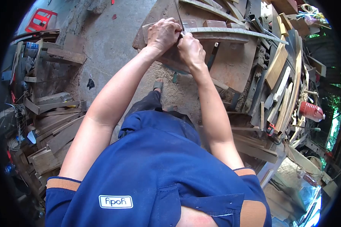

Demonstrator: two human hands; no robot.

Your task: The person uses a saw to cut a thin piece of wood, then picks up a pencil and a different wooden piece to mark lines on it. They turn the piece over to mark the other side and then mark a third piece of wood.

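My left hand (163, 36) is closed, its fingers curled at the lower end of a long thin dark blade-like strip (179, 16) that points away from me. Right beside it, my right hand (191, 49) is closed too, with its thumb and fingers pinched near the same end. What exactly each hand grips is hidden by the fingers. From beside the right hand, a pale narrow curved strip with evenly spaced marks (235, 31) runs to the right. It lies along a wooden piece (219, 37) on a brown wooden work surface (231, 64).
Stacked boards (276, 66) crowd the right side, near a red plastic bottle (311, 111). More wood scraps (57, 136) pile up at left. A red plastic chair (41, 19) is at the far left. Sawdust (182, 89) covers the floor around my feet.
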